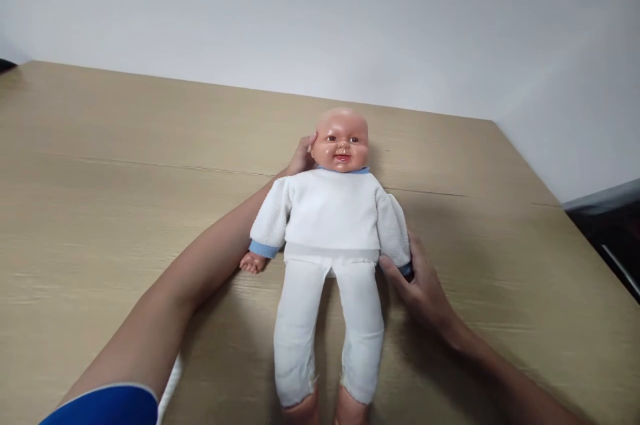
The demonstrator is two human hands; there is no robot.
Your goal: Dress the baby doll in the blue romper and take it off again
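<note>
A baby doll (330,211) in a white fleece top and white trousers lies face up on a light wooden table (100,165), head away from me. My left hand (301,157) reaches behind the doll's head and cups it from the left side; only part of the fingers shows. My right hand (420,281) rests at the doll's hip on the right, fingers curled around the end of the doll's blue-cuffed sleeve.
A white wall rises behind the table's far edge. A dark object (607,228) stands off the table's right edge. A small dark thing (6,65) shows at the far left edge. A white strip (170,378) lies under my left forearm.
</note>
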